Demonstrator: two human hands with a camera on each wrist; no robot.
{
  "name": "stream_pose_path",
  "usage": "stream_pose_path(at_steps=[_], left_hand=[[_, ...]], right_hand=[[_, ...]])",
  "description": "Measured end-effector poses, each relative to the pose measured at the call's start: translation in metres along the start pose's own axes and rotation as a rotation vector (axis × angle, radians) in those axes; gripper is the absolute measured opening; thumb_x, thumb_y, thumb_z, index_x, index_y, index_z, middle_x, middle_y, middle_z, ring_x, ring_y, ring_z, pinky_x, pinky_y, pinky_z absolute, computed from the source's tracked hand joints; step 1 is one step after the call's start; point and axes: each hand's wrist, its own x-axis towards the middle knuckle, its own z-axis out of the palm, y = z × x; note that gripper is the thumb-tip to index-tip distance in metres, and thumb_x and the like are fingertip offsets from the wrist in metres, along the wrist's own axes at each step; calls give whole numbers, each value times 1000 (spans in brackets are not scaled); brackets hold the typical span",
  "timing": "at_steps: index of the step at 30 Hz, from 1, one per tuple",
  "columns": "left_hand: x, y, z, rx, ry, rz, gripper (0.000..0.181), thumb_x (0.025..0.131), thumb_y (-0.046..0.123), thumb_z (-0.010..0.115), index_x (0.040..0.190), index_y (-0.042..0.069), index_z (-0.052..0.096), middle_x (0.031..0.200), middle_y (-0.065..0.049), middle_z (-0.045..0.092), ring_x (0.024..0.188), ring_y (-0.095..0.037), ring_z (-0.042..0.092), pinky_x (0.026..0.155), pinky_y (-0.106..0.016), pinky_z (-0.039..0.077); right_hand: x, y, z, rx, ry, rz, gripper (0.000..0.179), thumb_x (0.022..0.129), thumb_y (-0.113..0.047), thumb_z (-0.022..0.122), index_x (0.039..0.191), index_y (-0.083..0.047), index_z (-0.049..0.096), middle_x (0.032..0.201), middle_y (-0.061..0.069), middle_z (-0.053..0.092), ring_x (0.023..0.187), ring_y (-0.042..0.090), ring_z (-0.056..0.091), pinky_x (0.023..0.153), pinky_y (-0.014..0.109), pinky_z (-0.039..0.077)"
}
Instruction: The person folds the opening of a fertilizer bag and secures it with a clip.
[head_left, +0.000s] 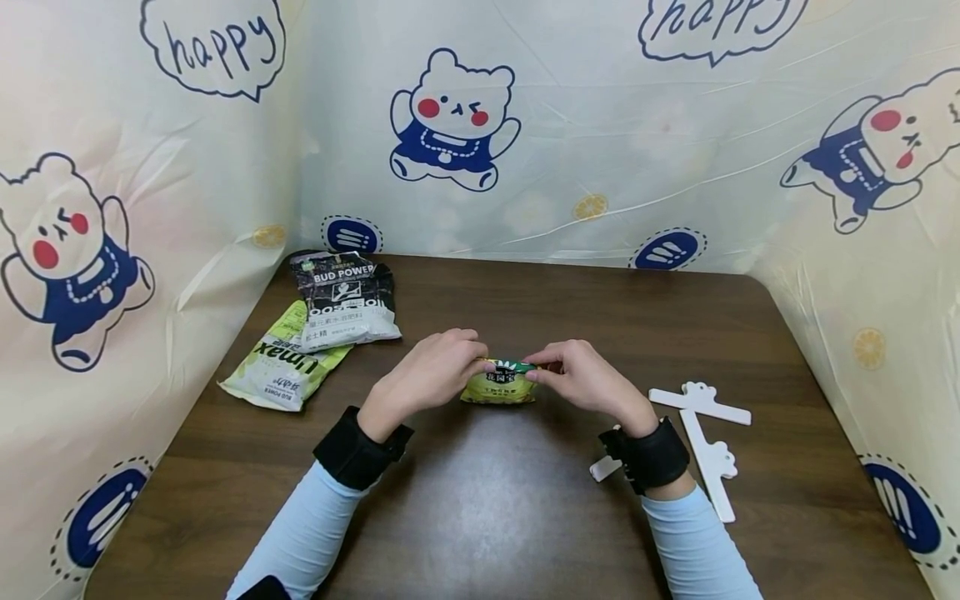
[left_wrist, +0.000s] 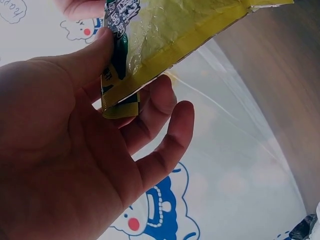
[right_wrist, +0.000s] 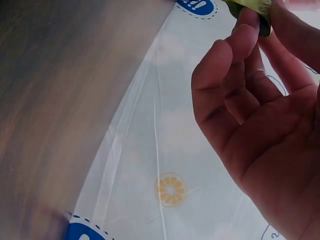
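Observation:
A small yellow-green plastic packet (head_left: 498, 390) stands near the middle of the table, its top edge folded over. My left hand (head_left: 438, 371) pinches the left end of the fold between thumb and fingers. At the other end, my right hand (head_left: 585, 375) pinches the fold's right corner. The left wrist view shows the packet's yellow side (left_wrist: 190, 35) and its folded-down corner under my left thumb (left_wrist: 97, 50). In the right wrist view only a bit of the packet (right_wrist: 262, 10) shows at the fingertips.
Two larger bags, one black and silver (head_left: 348, 300), one green and white (head_left: 288, 362), overlap at the back left. White plastic strips with wavy-edged tabs (head_left: 708, 467) lie on the right; another white piece (head_left: 604, 467) is partly behind my right wrist. Printed sheeting (head_left: 570, 125) surrounds the wooden table (head_left: 480, 517).

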Motion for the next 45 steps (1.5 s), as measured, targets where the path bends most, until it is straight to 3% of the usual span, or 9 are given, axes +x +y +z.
stream_pose_path(at_steps=[8, 15, 20, 24, 45], left_hand=[[-1, -2, -2, -2, -12, -18, 23, 107, 28, 61, 92, 14, 72, 81, 0, 56, 70, -17, 51, 61, -34, 42], [1, -5, 1, -13, 30, 13, 17, 104, 33, 66, 110, 19, 73, 97, 3, 66, 86, -15, 61, 80, -47, 51], [4, -6, 5, -81, 65, 60, 13, 104, 28, 67, 106, 17, 74, 96, 2, 66, 82, -14, 60, 72, -36, 53], [4, -4, 6, -104, 72, 65, 10, 104, 25, 67, 101, 18, 74, 93, 4, 67, 80, -13, 60, 71, -35, 54], [4, -5, 10, -45, 99, 97, 13, 104, 22, 67, 93, 17, 71, 85, 5, 62, 72, -12, 56, 68, -34, 51]], right_hand=[[0, -1, 0, 6, -10, 12, 16, 99, -15, 73, 111, -6, 80, 96, 8, 79, 76, 17, 61, 65, 35, 53], [0, 0, 0, 17, 1, -15, 12, 99, -13, 73, 106, -7, 81, 92, 11, 79, 74, 17, 60, 63, 35, 52], [1, 1, 0, 12, 9, -36, 12, 99, -11, 72, 104, -7, 82, 93, 10, 79, 75, 18, 60, 64, 35, 51], [1, 2, 0, 6, 13, -50, 11, 98, -8, 72, 103, -6, 82, 93, 9, 80, 76, 18, 62, 65, 36, 54], [3, 5, 7, -38, 46, -120, 12, 98, -7, 72, 95, -9, 83, 88, 7, 77, 72, 15, 62, 64, 37, 55]])
